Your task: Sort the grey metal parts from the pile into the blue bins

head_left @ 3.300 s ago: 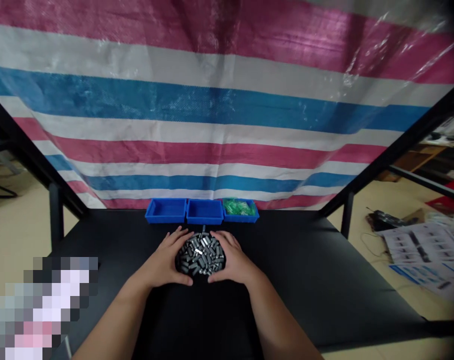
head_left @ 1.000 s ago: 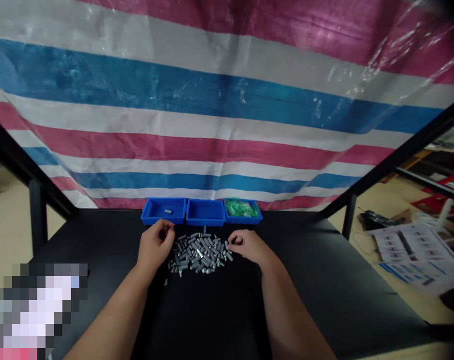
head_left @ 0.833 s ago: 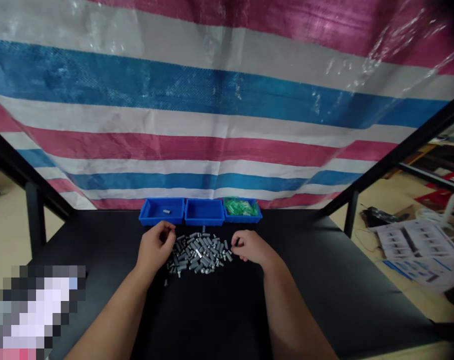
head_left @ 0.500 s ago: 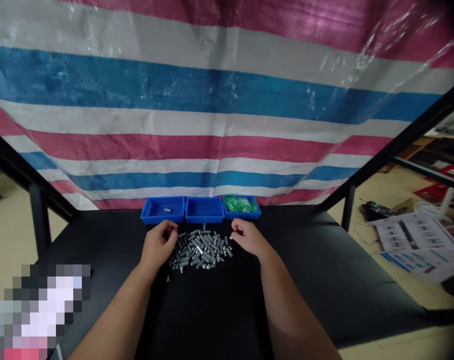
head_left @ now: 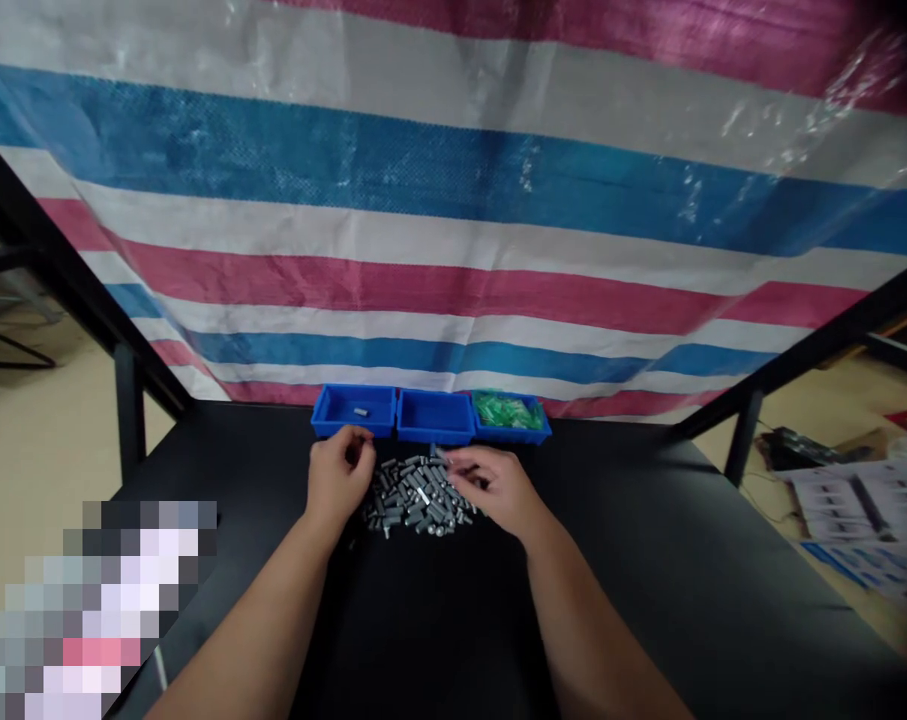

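Observation:
A heap of small grey metal cylinders [head_left: 415, 497] lies on the black table [head_left: 648, 560] in front of three blue bins. My left hand [head_left: 339, 482] is at the heap's left edge, its fingers curled into a pinch near the left bin [head_left: 333, 420]; what they hold is hidden. That bin has one grey piece [head_left: 361, 410] in it. My right hand [head_left: 492, 487] reaches over the heap's right side and pinches a grey cylinder [head_left: 440, 455] just before the middle bin [head_left: 436, 431], which looks empty. The right bin [head_left: 532, 436] holds green parts [head_left: 505, 410].
A striped pink, white and blue tarp [head_left: 453, 250] hangs right behind the bins. Black frame posts [head_left: 129, 410] stand at the table's back corners. Printed sheets [head_left: 858, 510] and cables lie on the floor to the right. A blurred patch covers the lower left.
The heap, cupped between both palms at first, is now spread out. One grey piece has appeared in the left bin. My right hand moved left over the heap with a piece pinched.

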A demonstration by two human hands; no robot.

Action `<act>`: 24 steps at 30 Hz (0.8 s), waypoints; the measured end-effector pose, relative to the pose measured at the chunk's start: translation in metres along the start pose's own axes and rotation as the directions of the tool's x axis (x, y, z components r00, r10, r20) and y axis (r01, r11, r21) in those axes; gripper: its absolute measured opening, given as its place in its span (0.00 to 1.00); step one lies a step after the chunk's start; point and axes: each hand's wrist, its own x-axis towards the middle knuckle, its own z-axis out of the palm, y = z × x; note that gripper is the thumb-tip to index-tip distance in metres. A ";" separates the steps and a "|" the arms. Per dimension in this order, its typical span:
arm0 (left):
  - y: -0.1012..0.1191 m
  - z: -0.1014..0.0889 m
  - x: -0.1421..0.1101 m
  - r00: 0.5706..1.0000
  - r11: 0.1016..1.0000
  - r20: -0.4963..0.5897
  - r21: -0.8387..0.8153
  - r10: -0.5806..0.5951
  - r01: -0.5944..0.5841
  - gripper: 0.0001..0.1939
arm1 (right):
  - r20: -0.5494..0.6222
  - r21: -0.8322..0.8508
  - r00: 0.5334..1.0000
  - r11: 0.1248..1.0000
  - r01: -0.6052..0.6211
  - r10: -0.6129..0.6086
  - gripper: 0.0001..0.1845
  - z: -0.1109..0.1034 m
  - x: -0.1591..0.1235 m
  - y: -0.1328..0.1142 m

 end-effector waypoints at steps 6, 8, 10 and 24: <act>-0.002 -0.011 0.004 0.922 0.995 -0.386 0.101 0.028 0.012 0.05 | -0.114 -0.149 0.993 0.989 0.011 -0.028 0.12 -0.003 0.005 0.001; -0.002 -0.011 0.004 0.926 0.992 -0.374 0.129 0.045 0.004 0.04 | -0.142 -0.292 0.990 0.954 -0.065 0.023 0.08 -0.015 0.003 0.007; -0.002 -0.011 0.004 0.934 0.986 -0.357 0.167 0.031 0.031 0.04 | -0.119 -0.386 0.985 0.909 -0.160 0.123 0.06 -0.024 0.000 0.014; -0.009 -0.005 0.009 0.939 0.989 -0.343 0.128 -0.023 0.071 0.02 | -0.026 -0.522 0.967 0.821 -0.231 0.255 0.08 -0.032 -0.003 0.012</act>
